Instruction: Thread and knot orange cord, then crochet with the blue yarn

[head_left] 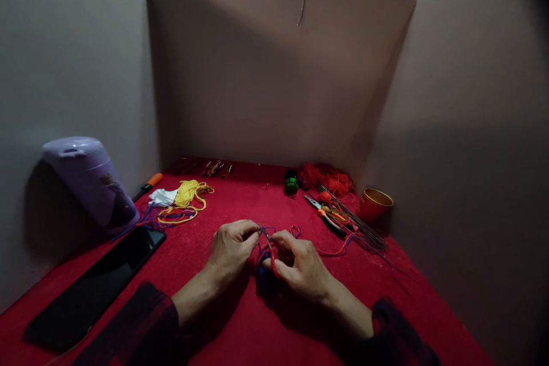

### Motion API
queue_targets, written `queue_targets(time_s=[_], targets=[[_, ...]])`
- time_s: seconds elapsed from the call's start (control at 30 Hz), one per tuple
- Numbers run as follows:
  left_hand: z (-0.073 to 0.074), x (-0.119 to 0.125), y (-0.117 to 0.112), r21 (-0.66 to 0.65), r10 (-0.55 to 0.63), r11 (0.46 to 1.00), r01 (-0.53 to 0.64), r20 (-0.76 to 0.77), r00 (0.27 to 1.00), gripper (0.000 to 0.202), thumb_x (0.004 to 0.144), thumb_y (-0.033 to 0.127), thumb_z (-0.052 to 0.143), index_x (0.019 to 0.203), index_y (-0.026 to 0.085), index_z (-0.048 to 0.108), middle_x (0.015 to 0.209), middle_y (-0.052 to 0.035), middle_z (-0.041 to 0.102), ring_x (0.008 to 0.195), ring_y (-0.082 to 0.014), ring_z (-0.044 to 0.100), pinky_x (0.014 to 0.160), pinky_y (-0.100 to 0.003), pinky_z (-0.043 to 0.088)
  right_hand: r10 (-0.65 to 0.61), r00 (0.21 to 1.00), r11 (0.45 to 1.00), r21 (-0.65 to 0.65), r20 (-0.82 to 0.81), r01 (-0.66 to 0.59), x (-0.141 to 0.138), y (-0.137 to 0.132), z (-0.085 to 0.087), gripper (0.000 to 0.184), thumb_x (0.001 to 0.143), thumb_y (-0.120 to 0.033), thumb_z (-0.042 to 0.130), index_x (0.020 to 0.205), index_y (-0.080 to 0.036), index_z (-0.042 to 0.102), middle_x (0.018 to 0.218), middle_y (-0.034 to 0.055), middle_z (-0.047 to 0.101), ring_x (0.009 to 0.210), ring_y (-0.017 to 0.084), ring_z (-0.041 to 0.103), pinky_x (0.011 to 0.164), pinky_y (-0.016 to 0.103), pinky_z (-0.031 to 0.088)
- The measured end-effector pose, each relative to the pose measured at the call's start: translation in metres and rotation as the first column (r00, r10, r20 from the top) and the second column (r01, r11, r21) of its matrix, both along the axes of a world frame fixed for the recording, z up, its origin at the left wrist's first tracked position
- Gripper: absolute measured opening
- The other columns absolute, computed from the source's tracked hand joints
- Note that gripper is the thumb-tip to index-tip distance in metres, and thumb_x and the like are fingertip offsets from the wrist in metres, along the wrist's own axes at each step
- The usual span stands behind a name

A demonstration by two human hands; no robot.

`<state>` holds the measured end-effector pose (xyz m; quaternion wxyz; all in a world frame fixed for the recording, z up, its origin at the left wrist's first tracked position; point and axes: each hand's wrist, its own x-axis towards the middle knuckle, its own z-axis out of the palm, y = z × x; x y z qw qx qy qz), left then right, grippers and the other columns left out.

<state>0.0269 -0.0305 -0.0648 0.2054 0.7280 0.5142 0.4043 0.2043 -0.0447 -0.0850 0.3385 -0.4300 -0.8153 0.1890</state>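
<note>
My left hand [231, 249] pinches a thin thread near its fingertips, just above the red cloth [240, 320]. My right hand [300, 266] is closed round small red-handled scissors [271, 251], whose blades point up toward the left fingertips. A dark blue bundle of thread [263, 274] lies under and between both hands. A loop of blue and orange cord [295, 231] sits just beyond the right hand.
Yellow yarn [186, 197] and white cloth [162, 197] lie back left beside a lilac jug [92, 183]. A black flat case [94, 289] lies at left. Pliers [323, 214], thin rods [360, 226], orange yarn [330, 178], a green spool [291, 184] and a red cup [374, 205] sit back right. Cardboard walls enclose the table.
</note>
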Motion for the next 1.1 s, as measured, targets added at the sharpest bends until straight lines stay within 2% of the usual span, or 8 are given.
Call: queue_targets(time_s=[0.17, 0.5, 0.63, 0.8, 0.97, 1.1], targets=[[-0.001, -0.001, -0.001, 0.028, -0.014, 0.999, 0.016, -0.039, 0.999, 0.021, 0.08, 0.016, 0.049, 0.074, 0.018, 0.069, 0.071, -0.0022, 0.067, 0.066, -0.0137, 0.058, 0.062, -0.023, 0.038, -0.004, 1.0, 1.0, 0.016, 0.009, 0.004, 0.001, 0.001, 0.0, 0.022, 0.078, -0.027, 0.062, 0.098, -0.02, 0.055, 0.063, -0.0048, 0.053, 0.054, 0.011, 0.044, 0.053, 0.023, 0.031], [-0.003, -0.002, 0.002, -0.002, 0.001, 1.0, -0.001, 0.006, 1.0, 0.02, 0.079, 0.019, 0.05, 0.079, 0.02, 0.07, 0.079, -0.0031, 0.07, 0.072, -0.0159, 0.061, 0.066, -0.024, 0.041, 0.036, 0.999, 0.999, -0.008, -0.024, -0.036, 0.001, -0.001, 0.002, 0.006, 0.082, -0.02, 0.055, 0.087, -0.019, 0.053, 0.059, -0.0055, 0.047, 0.052, 0.011, 0.04, 0.052, 0.023, 0.03], [-0.004, -0.002, 0.003, -0.045, 0.018, 0.999, -0.016, 0.045, 0.999, 0.02, 0.08, 0.023, 0.051, 0.075, 0.019, 0.07, 0.071, -0.002, 0.068, 0.067, -0.0154, 0.059, 0.064, -0.024, 0.04, 0.0, 0.999, 1.0, -0.01, -0.05, 0.0, 0.002, 0.001, 0.0, 0.012, 0.081, -0.022, 0.057, 0.092, -0.019, 0.053, 0.061, -0.0055, 0.049, 0.052, 0.011, 0.042, 0.052, 0.022, 0.032], [-0.003, -0.002, 0.009, -0.128, 0.033, 0.992, 0.002, 0.27, 0.962, 0.019, 0.077, 0.028, 0.055, 0.067, 0.015, 0.065, 0.06, 0.0003, 0.061, 0.057, -0.0124, 0.053, 0.055, -0.022, 0.038, -0.093, 0.992, 0.994, 0.043, -0.08, 0.097, 0.004, 0.009, -0.006, 0.017, 0.081, -0.027, 0.059, 0.094, -0.018, 0.054, 0.062, -0.0037, 0.052, 0.054, 0.012, 0.046, 0.052, 0.022, 0.034], [0.009, -0.01, 0.014, -0.18, 0.087, 0.984, 0.006, 0.506, 0.858, 0.02, 0.073, 0.034, 0.062, 0.069, 0.014, 0.062, 0.05, 0.0043, 0.053, 0.042, -0.0073, 0.042, 0.041, -0.019, 0.031, -0.196, 0.974, 0.974, 0.09, -0.117, 0.207, 0.008, 0.015, -0.009, 0.018, 0.083, -0.029, 0.057, 0.097, -0.018, 0.054, 0.064, -0.0024, 0.055, 0.055, 0.013, 0.05, 0.053, 0.023, 0.035], [0.016, -0.016, 0.016, -0.221, 0.104, 0.974, 0.04, 0.598, 0.795, 0.024, 0.073, 0.037, 0.062, 0.071, 0.014, 0.06, 0.045, 0.0037, 0.053, 0.034, -0.0063, 0.039, 0.033, -0.018, 0.027, -0.236, 0.962, 0.963, 0.101, -0.137, 0.25, 0.008, 0.017, -0.01, 0.018, 0.083, -0.029, 0.055, 0.096, -0.018, 0.054, 0.063, -0.003, 0.054, 0.053, 0.012, 0.049, 0.052, 0.023, 0.035]])
